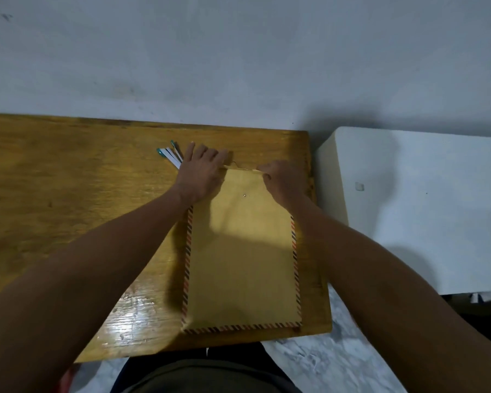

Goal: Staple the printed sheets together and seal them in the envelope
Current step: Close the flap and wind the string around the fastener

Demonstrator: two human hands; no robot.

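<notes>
The envelope (pixel 241 251) lies flat on the wooden table (pixel 68 194), toward its right end. Both hands press on the envelope's far edge: the left hand (pixel 200 174) on the far left corner, the right hand (pixel 284 182) on the far right corner. Pens (pixel 169 156) lie on the table just left of the left hand, partly under its fingers. A white cabinet (pixel 423 208) stands right of the right hand, beside the table.

Showing two bare forearms, no sleeves, no watch or rings visible; wearing a dark grey garment (pixel 210 375) at the bottom edge.
</notes>
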